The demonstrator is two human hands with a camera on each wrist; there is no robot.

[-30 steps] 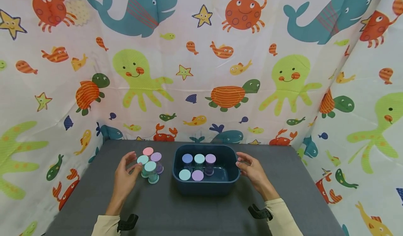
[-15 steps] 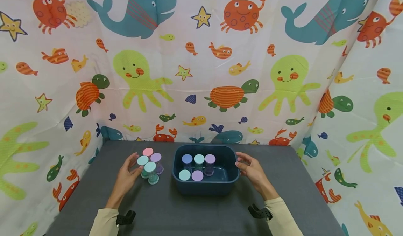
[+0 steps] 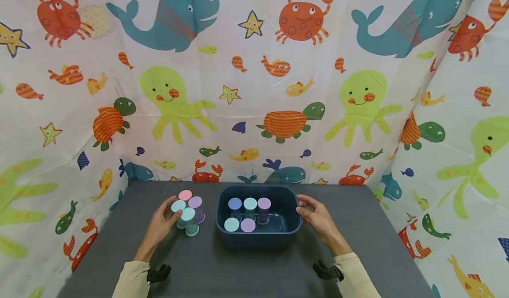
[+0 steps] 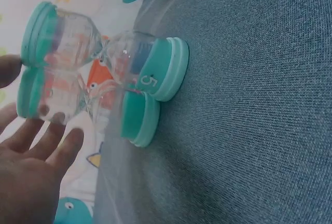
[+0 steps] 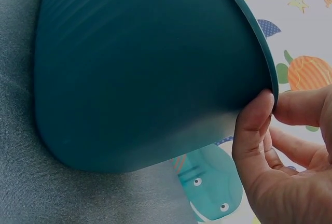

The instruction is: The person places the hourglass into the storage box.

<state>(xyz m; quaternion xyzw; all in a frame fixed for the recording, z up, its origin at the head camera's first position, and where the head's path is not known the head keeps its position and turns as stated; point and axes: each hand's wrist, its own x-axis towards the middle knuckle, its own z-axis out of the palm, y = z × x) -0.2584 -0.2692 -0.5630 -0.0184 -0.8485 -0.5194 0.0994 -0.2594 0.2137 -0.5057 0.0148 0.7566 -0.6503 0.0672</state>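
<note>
My left hand (image 3: pixel 160 225) is at a cluster of sand timers on the left of the table. Its relaxed fingers lie beside the left mint-capped sand timer (image 3: pixel 178 205), the thumb at the cap edges. In front stands another mint-capped sand timer (image 3: pixel 188 215), marked 5 in the left wrist view; both are upright and touch or nearly touch. A purple-capped sand timer (image 3: pixel 195 202) and a pink-capped one (image 3: pixel 185 195) stand behind. My right hand (image 3: pixel 320 220) pinches the right rim of a dark blue bin (image 5: pixel 145 79) between thumb and fingers.
Inside the bin, towards its left, several sand timers stand upright: a blue-capped one (image 3: pixel 235 203), two mint-capped, two purple-capped. Grey cloth covers the table (image 3: pixel 238 271). A curtain printed with sea animals (image 3: pixel 246 112) rises behind the table and along both sides.
My left hand has shifted slightly and its thumb and fingers have come closer around the left mint-capped sand timer. The right hand keeps its hold on the bin. The head view has tilted slightly upward.
</note>
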